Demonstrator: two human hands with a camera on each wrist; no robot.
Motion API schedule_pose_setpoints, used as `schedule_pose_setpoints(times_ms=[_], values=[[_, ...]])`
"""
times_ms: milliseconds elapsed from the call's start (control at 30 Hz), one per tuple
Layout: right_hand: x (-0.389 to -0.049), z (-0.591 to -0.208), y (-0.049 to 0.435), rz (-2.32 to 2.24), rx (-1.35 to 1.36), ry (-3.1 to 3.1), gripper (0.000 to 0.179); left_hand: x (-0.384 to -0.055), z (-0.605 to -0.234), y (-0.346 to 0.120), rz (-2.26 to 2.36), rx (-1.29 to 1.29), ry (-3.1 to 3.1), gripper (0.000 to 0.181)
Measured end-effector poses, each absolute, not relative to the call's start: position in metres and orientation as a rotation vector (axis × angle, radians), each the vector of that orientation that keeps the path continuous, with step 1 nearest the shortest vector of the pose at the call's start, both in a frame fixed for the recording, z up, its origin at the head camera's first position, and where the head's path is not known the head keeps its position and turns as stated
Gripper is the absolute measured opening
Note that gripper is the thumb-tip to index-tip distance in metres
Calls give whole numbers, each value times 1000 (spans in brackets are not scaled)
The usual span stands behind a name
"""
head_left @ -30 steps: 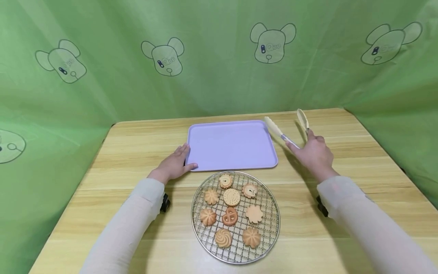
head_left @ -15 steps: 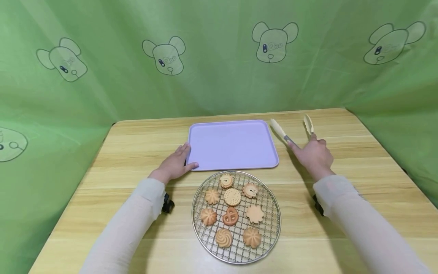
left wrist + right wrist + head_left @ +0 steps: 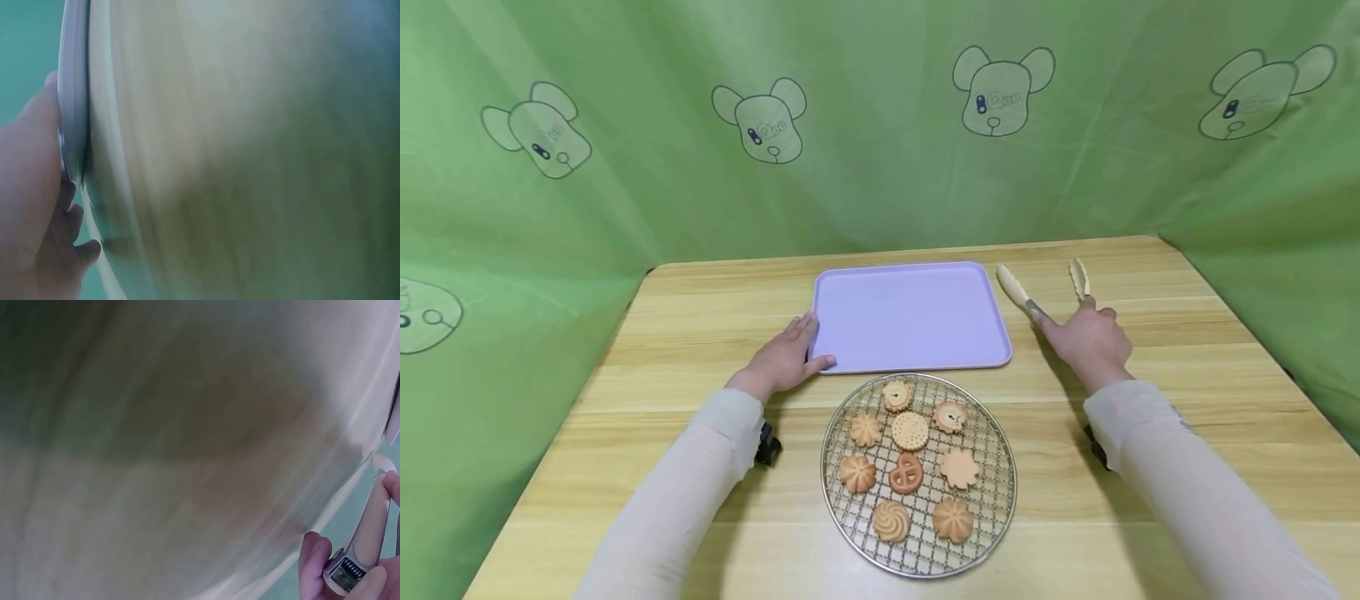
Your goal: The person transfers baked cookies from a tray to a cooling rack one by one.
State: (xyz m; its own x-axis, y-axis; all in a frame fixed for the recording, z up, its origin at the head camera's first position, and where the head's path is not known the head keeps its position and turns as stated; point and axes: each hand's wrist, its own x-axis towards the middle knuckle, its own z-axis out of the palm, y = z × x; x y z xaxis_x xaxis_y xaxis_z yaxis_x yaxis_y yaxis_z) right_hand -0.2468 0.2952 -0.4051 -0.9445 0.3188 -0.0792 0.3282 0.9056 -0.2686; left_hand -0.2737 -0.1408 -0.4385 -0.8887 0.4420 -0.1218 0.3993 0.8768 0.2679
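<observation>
My left hand (image 3: 781,358) rests at the near left corner of a flat purple tray (image 3: 913,321). Its fingers lie along the left rim and its thumb reaches over the near rim. The left wrist view shows the tray's edge (image 3: 75,94) side-on beside that hand (image 3: 31,187). To the right of the tray, my right hand (image 3: 1088,343) grips a pair of tongs (image 3: 1015,287). Their cream scalloped tips are spread wide with nothing between them. In the right wrist view, fingers curl around a tong arm (image 3: 369,531); the palm is mostly cut off.
A round wire rack (image 3: 925,546) stands in front of the tray, close to its near edge. Several cookies, among them a pretzel-shaped one (image 3: 906,473), lie spread on it. Green cloth (image 3: 880,200) hangs behind the wooden table (image 3: 685,333) and along its sides.
The tongs have drawn back toward me and slightly right, away from the tray's corner, and their tips sit a little closer together. My left hand and the rack have stayed put.
</observation>
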Motion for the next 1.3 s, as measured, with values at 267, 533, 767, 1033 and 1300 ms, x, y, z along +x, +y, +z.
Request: schedule_pose_setpoints(times_ms=[267, 533, 767, 1033, 1300], values=[[-248, -406, 294, -395, 524, 3011, 114, -275, -439, -142, 330, 647, 2872, 86], [-247, -410, 295, -364, 494, 3036, 115, -276, -441, -142, 325, 649, 2870, 86], [-248, -414, 295, -351, 495, 3022, 115, -277, -441, -143, 331, 649, 2870, 86], [-246, -412, 293, -375, 477, 3047, 115, -276, -442, -143, 331, 649, 2866, 86], [-244, -410, 295, -371, 451, 3058, 120, -279, -441, -142, 307, 653, 2876, 87]])
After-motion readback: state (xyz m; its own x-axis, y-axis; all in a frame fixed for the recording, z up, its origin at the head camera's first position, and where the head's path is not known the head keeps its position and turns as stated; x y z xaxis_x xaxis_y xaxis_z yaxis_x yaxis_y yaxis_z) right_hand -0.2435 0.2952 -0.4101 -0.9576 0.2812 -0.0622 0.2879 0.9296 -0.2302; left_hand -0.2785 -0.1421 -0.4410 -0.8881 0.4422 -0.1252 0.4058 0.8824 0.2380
